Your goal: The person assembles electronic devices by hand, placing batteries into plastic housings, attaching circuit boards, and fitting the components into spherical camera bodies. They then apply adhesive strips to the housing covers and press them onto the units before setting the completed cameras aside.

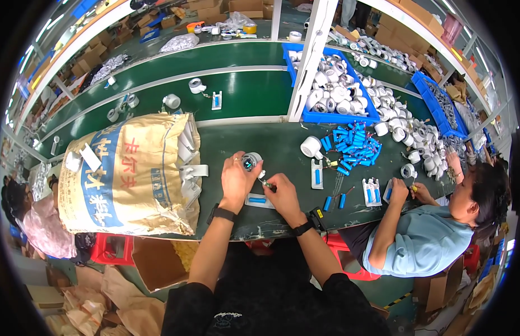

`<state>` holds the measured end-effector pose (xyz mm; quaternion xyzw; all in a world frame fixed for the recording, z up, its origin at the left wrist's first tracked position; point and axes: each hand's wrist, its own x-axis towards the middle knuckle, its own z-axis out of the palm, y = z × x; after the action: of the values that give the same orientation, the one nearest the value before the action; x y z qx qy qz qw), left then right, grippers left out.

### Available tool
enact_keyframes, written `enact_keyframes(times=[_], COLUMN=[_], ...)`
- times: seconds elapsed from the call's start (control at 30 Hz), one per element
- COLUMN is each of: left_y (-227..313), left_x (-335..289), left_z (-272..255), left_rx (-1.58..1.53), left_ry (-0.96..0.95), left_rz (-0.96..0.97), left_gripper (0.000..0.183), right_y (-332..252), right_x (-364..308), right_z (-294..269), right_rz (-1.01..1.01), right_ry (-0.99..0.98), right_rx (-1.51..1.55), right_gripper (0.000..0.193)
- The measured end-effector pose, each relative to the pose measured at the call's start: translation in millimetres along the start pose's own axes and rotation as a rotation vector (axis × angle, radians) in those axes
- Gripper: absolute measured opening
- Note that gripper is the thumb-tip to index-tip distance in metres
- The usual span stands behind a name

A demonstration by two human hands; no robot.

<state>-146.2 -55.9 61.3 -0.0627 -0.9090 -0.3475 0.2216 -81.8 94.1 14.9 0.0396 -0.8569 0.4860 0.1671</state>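
Sack (131,173) left of fixture (259,200)

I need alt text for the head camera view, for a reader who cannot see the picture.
Seen from above, a person's left hand holds a small round grey part over a green workbench while the right hand works beside it. A large printed sack lies to the left, and blue cylinders are piled to the right, near a seated co-worker.

Head view, single: worn on the person's head, looking steeply down at the green workbench (237,140) from close above; forearms enter from the lower edge; fisheye bends straight edges toward the rim.
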Motion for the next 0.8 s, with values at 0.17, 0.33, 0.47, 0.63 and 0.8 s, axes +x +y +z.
enact_keyframes(times=[0.17, 0.33, 0.47, 0.63, 0.8], left_y=[-3.2, -2.2, -1.0, -0.6, 1.8], left_x=[0.6, 0.1, -0.2, 0.3, 2.6], left_z=[1.9, 2.6, 1.7, 1.5, -1.7], left_rx=[0.000, -0.004, 0.000, 0.015, 0.017], left_ry=[0.022, 0.015, 0.024, 0.028, 0.027], left_rz=[0.018, 0.022, 0.035, 0.052, 0.074], left_gripper=[0.053, 0.053, 0.053, 0.053, 0.053], right_y=[-1.0, -1.1, -1.9, -2.8, -4.7], right_x=[0.5, -0.2, -1.1, -1.6, -1.5], right_z=[1.7, 0.6, 0.0, -0.1, 1.4], right_rz=[0.008, 0.011, 0.001, 0.001, 0.016], right_ry=[0.016, 0.022, 0.020, 0.026, 0.046], right_rx=[0.015, 0.013, 0.012, 0.029, 0.055], right_gripper=[0.023, 0.022, 0.022, 0.021, 0.022])
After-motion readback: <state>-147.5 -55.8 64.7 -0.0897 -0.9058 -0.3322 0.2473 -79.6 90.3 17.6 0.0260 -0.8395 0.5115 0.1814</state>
